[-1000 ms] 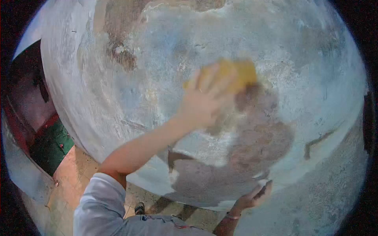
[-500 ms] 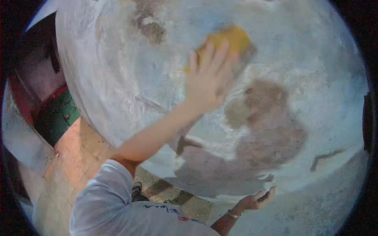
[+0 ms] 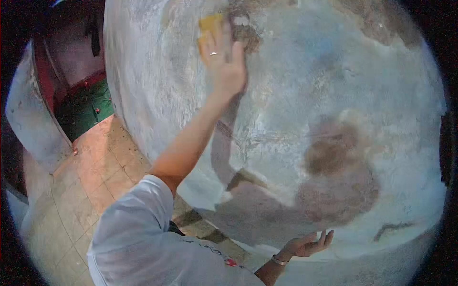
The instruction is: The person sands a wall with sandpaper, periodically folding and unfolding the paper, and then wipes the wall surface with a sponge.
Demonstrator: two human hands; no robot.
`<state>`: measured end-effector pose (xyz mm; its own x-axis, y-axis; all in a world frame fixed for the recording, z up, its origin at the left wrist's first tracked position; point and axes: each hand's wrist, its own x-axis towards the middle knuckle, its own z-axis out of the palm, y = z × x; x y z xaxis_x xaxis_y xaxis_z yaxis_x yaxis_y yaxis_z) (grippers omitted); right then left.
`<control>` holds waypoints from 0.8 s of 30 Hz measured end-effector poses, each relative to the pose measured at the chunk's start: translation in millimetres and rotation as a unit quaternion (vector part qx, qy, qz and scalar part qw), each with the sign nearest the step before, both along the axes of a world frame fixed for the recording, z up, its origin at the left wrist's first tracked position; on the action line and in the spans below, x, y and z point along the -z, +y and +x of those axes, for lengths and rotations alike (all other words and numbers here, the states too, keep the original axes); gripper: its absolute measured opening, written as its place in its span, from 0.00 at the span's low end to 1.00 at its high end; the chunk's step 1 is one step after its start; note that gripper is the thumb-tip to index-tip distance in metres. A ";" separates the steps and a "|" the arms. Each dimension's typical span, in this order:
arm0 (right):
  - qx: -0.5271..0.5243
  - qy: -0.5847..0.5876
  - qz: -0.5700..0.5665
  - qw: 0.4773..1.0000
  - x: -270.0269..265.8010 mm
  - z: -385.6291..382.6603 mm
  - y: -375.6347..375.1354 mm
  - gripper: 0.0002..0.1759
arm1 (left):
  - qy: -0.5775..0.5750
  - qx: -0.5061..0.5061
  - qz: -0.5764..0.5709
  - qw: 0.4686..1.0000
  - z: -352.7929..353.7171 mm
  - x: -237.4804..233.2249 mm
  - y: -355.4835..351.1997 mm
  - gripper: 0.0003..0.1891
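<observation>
**Head view: sponge hand is sweeping up and to the left across the wall**

Head camera is showing the left hand (image 3: 223, 62) pressing a yellow sponge (image 3: 210, 24) flat against the plastered wall (image 3: 334, 71), near the top of the picture. The fingers, one wearing a ring (image 3: 213, 54), are lying over the sponge and holding it to the surface, so only its upper part is showing above them. A second ago the same hand was working further to the right, right at the top edge of the big brown patch (image 3: 334, 152). Now it is resting well apart from that patch, beside a smaller dark, rough spot higher up on the wall. By the look of it, the rubbing is moving on to a new area, and the brown patch is still looking much as it did.

The right hand (image 3: 307, 245) is hanging low by the wall, palm up, fingers loosely spread and holding nothing. It is staying in almost the same place as before, with a bracelet (image 3: 279, 260) on the wrist. The white sleeve (image 3: 133, 229) is filling the lower left, above a tiled floor (image 3: 95, 162).
</observation>
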<state>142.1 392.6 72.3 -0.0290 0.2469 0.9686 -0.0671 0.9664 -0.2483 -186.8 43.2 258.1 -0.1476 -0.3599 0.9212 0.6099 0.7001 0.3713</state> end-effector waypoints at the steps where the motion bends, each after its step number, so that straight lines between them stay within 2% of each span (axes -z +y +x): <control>1: -0.001 -0.008 -0.006 1.000 1.8 -10.8 -5.1 0.22 | 0.013 0.002 -0.027 1.000 8.6 -19.5 12.9 0.32; 2: 0.000 -0.019 -0.012 1.000 6.7 -23.1 -8.8 0.23 | 0.036 0.064 -0.041 0.996 42.1 -15.4 37.7 0.32; 3: 0.000 -0.031 -0.016 0.999 8.8 -34.2 -14.2 0.23 | 0.016 0.081 -0.043 0.996 60.9 10.0 57.3 0.31; 4: -0.047 -0.019 -0.018 0.999 6.3 -49.0 -26.4 0.22 | -0.005 0.096 -0.045 0.994 74.4 48.5 74.8 0.31; 6: -0.050 -0.059 0.036 0.996 -1.8 -69.1 -49.7 0.22 | -0.115 0.088 -0.115 0.983 80.1 177.4 90.5 0.32; 7: -0.049 -0.078 0.061 0.994 -5.2 -78.2 -63.0 0.22 | -0.182 0.112 -0.058 0.975 91.0 232.5 89.5 0.33; 8: -0.075 -0.110 0.076 0.988 -10.5 -89.4 -79.6 0.24 | -0.243 0.137 -0.003 0.960 94.5 262.2 79.0 0.34; 10: -0.112 -0.176 0.107 0.972 -22.8 -106.4 -105.9 0.28 | -0.237 0.097 0.006 0.967 77.8 260.0 43.4 0.35; 12: -0.069 -0.214 0.126 0.966 -24.6 -134.2 -121.1 0.33 | -0.200 0.047 0.075 0.976 42.0 189.2 5.6 0.36; 13: -0.050 -0.235 0.134 0.961 -23.3 -144.6 -129.9 0.35 | -0.138 0.040 0.042 0.989 23.6 143.2 -23.9 0.37; 15: 0.014 -0.290 0.131 0.948 -29.8 -160.3 -147.2 0.37 | -0.034 0.071 0.052 0.996 -17.3 70.8 -59.6 0.37; 17: 0.068 -0.306 0.134 0.940 -48.7 -180.5 -168.9 0.38 | 0.049 0.099 0.037 0.993 -35.3 17.4 -61.4 0.36; 19: 0.121 -0.301 0.140 0.936 -72.3 -187.4 -190.9 0.39 | 0.010 0.093 -0.025 0.995 -21.5 25.5 -46.8 0.34; 20: 0.105 -0.287 0.133 0.943 -82.0 -192.5 -193.8 0.39 | -0.006 0.088 -0.054 0.995 -7.0 34.9 -41.5 0.34; 21: 0.121 -0.270 0.139 0.945 -88.2 -199.2 -195.9 0.39 | -0.034 0.095 -0.084 0.991 3.6 64.7 -35.7 0.34; 23: 0.149 -0.239 0.149 0.948 -95.8 -207.7 -201.0 0.39 | -0.082 0.091 -0.142 0.982 8.0 167.7 -29.2 0.34; 24: 0.151 -0.215 0.162 0.951 -95.5 -210.2 -200.1 0.39 | -0.099 0.078 -0.168 0.978 4.6 204.6 -37.5 0.34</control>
<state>-68.1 192.5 167.8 -0.4151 -0.0028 0.9098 0.2662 0.9559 0.1244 -182.1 5.7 53.5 -0.3646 -0.0001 0.9312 0.6585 0.7070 0.2579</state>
